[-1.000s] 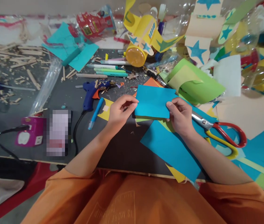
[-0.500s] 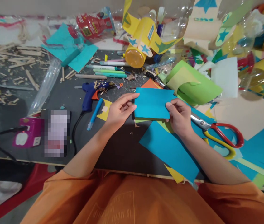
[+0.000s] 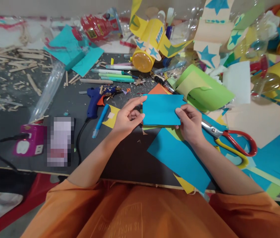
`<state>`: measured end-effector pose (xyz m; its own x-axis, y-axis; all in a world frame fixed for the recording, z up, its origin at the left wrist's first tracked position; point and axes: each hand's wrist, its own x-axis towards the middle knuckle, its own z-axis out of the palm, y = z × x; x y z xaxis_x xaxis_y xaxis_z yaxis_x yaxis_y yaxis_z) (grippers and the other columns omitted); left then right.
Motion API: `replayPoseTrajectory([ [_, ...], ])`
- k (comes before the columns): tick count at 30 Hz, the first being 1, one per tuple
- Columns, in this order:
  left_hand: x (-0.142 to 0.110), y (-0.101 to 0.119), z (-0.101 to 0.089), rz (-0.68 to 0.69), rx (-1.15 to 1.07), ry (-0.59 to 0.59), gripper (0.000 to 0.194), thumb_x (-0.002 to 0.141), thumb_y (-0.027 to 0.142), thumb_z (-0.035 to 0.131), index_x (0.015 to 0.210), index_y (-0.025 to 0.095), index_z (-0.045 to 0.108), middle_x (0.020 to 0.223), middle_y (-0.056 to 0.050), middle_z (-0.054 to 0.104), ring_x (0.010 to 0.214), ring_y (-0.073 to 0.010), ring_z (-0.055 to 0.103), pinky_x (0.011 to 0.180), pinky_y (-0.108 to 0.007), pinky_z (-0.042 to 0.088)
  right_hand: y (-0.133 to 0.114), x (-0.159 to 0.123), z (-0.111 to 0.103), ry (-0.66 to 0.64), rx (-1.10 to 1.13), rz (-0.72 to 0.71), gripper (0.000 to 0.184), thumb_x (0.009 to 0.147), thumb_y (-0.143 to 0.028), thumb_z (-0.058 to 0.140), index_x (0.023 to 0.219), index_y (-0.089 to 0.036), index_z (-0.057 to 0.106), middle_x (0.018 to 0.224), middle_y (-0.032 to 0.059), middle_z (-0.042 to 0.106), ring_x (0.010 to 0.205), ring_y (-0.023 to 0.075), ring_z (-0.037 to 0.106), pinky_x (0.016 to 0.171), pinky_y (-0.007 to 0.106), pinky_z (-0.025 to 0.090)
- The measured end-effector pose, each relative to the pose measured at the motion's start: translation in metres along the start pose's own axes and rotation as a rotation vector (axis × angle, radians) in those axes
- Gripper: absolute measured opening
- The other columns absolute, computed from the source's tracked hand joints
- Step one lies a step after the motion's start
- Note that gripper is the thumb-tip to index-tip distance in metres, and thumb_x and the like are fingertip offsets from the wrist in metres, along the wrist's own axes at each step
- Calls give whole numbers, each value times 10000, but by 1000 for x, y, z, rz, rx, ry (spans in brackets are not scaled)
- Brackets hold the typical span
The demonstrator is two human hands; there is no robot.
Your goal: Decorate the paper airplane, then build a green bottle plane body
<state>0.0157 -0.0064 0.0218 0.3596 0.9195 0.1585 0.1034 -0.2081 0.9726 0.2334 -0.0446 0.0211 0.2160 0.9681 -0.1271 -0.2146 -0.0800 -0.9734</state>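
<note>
A small rectangle of blue paper (image 3: 162,110), apparently folded, is held up between my two hands above the table. My left hand (image 3: 130,115) has its index finger and thumb closed at the paper's left edge, the other fingers curled in. At the right edge, my right hand (image 3: 190,119) pinches the paper with the thumb on top and fingers partly hidden behind. Below lies a larger blue sheet (image 3: 181,158). Right of my right hand are scissors (image 3: 219,133) with red and yellow handles. A blue pen (image 3: 100,121) lies left of my left hand.
A blue glue gun (image 3: 94,99) with its cord lies to the left, near a magenta box (image 3: 29,140) and a blurred phone (image 3: 60,142). Markers (image 3: 117,78), wood sticks (image 3: 23,64), a yellow bottle (image 3: 146,49) and rolled green paper (image 3: 204,87) crowd the back.
My hands and the blue paper have barely shifted. A peach strip with a blue star now hangs lower at the upper right. Another person's hand has left the left edge.
</note>
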Motion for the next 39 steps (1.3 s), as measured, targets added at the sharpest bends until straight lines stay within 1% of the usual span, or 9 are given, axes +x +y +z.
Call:
replayPoseTrajectory([
  [9,-1,0,-2,47,19,-66,540,883,272,631,1398,390,518,1504,-64,475,556,10,562,521,-141,513,2,0,-1,2,0,-1,418,669,-567,816,637,-238,559,434,-97,409,315,69,360,284,216,302],
  [18,1,5,-5,-41,-76,-173,645,854,297,674,1448,411,449,1621,-69,315,586,4,601,555,-137,572,-2,2,1,23,49,2,427,621,-550,854,614,-229,571,417,-98,424,304,64,366,271,207,298],
  [22,1,7,-5,-82,-121,-199,693,840,317,697,1464,429,418,1584,-66,378,604,-9,621,660,-197,628,-4,2,3,37,56,12,438,595,-564,857,601,-234,569,407,-98,422,299,67,357,261,211,297],
  [25,2,8,-6,-106,-131,-227,737,834,329,711,1487,425,384,1544,-77,434,614,-26,645,639,-193,621,-4,2,3,50,64,24,422,594,-545,861,593,-236,574,401,-98,409,299,68,350,259,213,297],
  [27,2,9,-7,-110,-140,-248,758,832,341,720,1494,435,364,1584,-80,378,618,-28,652,625,-192,615,-4,1,3,58,66,28,414,590,-529,863,585,-237,570,395,-101,384,298,69,335,256,214,286],
  [31,2,13,-10,-120,-152,-275,760,835,362,724,1489,467,351,1680,-72,134,632,-21,641,624,-206,611,-3,-1,3,63,57,-10,403,644,-510,825,571,-238,537,407,-97,341,329,73,318,290,216,281],
  [33,2,15,-11,-127,-153,-293,756,843,347,718,1490,471,347,1687,-71,91,635,-20,639,603,-195,595,-2,0,2,66,59,-52,454,674,-506,803,536,-225,474,439,-84,329,378,64,307,331,203,270],
  [36,2,16,-12,-115,-150,-342,741,848,322,710,1483,473,360,1684,-64,114,628,-20,627,582,-195,581,-1,0,2,65,83,-88,547,685,-521,795,502,-207,386,473,-74,313,427,52,284,379,188,261],
  [39,3,10,-11,-73,-137,-345,676,873,359,671,1478,447,382,1630,-70,295,609,-33,605,549,-203,564,-1,-1,2,18,101,-78,524,695,-537,785,513,-214,414,450,-83,323,388,54,309,367,195,298],
])
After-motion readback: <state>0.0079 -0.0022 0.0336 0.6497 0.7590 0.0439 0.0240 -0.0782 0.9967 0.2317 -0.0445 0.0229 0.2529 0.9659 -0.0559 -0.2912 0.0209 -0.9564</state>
